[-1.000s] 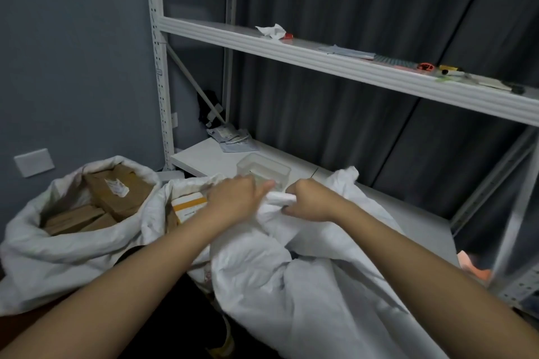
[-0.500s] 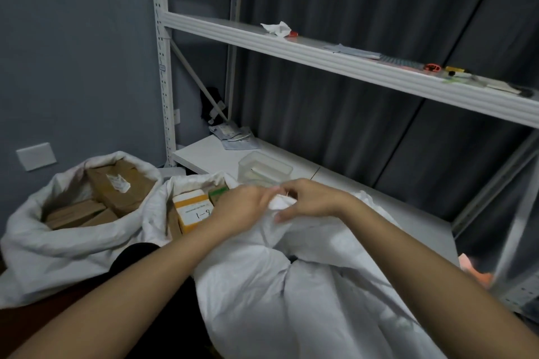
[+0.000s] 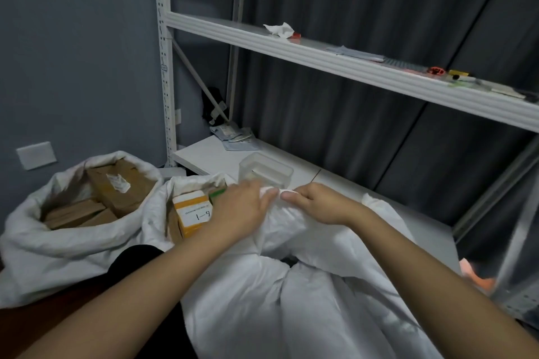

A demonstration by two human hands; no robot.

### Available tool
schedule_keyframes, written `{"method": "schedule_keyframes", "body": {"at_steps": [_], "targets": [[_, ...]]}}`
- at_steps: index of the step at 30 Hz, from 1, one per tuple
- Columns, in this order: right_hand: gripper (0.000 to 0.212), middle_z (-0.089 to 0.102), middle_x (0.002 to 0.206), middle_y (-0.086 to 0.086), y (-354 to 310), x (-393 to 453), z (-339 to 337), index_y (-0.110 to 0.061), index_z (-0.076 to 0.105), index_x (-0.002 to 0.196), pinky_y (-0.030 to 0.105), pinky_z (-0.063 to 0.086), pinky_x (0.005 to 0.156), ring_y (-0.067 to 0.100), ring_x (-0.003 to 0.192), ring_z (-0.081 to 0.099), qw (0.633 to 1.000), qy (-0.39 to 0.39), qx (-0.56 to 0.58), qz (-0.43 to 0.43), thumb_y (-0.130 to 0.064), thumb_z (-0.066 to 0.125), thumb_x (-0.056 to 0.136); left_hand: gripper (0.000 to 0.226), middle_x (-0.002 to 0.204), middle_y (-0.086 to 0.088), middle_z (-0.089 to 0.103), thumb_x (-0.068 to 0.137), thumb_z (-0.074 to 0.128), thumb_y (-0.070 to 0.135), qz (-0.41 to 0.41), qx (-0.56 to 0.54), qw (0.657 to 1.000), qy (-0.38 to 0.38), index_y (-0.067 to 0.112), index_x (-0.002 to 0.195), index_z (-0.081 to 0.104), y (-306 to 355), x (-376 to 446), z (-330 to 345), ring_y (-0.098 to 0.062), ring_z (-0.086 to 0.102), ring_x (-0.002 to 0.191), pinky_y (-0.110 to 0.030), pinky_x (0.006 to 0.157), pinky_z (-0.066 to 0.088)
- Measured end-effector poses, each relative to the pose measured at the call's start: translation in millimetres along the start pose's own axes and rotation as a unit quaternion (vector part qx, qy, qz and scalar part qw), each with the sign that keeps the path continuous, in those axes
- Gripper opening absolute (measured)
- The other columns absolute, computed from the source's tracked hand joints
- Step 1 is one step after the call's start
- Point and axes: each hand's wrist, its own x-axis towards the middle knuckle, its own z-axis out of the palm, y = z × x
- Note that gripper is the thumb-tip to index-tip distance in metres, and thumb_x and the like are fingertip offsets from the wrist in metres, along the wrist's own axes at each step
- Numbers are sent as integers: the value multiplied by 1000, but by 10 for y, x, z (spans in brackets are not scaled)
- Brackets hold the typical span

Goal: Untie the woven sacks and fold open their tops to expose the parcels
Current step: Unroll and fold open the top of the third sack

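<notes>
Lately, from the head view: lowered and flattened against half a second back, the bunched neck of the near sack, beside the orange box. Pinched at that neck by the left hand, fingers curled over cloth, and by the right hand, thumb and forefinger closed on it. Judged near untied; no parcels exposed. Already folded open, the far sack.

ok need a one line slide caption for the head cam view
Both hands, left hand and right hand, pinch the closed sack's gathered top, beside two opened sacks showing parcels.
</notes>
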Motion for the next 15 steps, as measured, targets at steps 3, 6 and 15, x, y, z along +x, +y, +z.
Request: {"method": "schedule_keyframes", "body": {"at_steps": [3,6,15], "targets": [[59,58,73,-4,-41,-40,-111,-5,61,84,29,38,66,11,67,51,994,-71,78,26,-65,57,82,51,91,-16,64,100,27,48,-14,-124,991,-57,14,87,63,56,34,-4,-30,61,93,-31,69,39],[30,50,68,-10,-12,-71,-182,-23,56,78,24,31,55,7,65,44,989,32,-144,-14,-49,53,93,61,88,-18,64,98,25,55,-102,-167,971,-137,14,62,54,-176,200,-145,-33,61,93,-30,72,38],[37,58,80,-5,-103,-58,-269,-14,60,93,29,39,69,7,72,50,994,58,86,-32,-51,58,89,47,109,-3,65,100,28,47,-15,-192,973,-127,15,104,63,-28,233,-89,-21,59,106,-31,85,41]]}}
